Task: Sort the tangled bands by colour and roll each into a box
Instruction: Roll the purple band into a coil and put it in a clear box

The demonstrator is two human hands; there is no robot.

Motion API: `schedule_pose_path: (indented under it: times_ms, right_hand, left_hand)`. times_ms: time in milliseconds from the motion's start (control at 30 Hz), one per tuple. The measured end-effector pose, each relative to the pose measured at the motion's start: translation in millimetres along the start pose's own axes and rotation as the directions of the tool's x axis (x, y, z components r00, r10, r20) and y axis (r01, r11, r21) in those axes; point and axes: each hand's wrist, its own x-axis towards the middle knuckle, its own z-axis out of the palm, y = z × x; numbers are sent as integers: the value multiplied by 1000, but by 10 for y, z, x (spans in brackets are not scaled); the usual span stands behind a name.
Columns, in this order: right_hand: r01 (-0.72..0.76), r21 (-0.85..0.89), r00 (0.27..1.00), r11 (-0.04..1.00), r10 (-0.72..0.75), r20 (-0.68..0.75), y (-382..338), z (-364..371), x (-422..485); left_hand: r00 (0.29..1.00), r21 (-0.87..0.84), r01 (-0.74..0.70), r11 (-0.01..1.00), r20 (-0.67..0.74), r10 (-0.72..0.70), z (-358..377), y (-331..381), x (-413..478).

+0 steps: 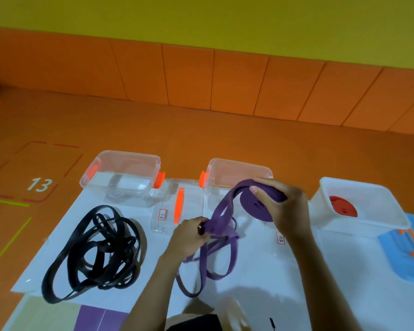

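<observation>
Left hand, right hand: fingers grip one purple band; three boxes; one black tangle.

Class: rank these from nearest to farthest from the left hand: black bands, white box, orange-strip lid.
1. Orange-strip lid, just behind the left hand.
2. Black bands, to the hand's left.
3. White box, far right.

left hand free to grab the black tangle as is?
Probably not yet. The left hand grips the loose purple band, whose rolled end the right hand holds. The black tangle lies just to its left, nothing between, so once it lets go the way looks free.
</observation>
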Motion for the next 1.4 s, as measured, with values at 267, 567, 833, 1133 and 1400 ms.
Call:
schedule_pose_path:
  times_ms: [267,567,833,1133,1400]
  right_hand:
    - [44,-242,992,969,-14,127,189,7,-91]
    - [25,-285,983,958,28,180,287,22,-112]
    - [45,-339,995,940,-12,98,273,-44,-82]
    - [56,-238,998,970,-59,-6,170,-127,4]
    - [-48,-186,991,981,70,118,175,-27,-92]
  left_hand:
    - [988,-130,-114,985,-120,99,-523,92,-59]
    - [953,-548,-229,805,-296,70,-717,440,-244]
    - [918,-708,-271,652,-394,-46,-945,378,-427]
    - [963,-7,153,988,227,-148,-711,-177,-375]
    - [875,152,215,965,409,-260,-366,-142,-255]
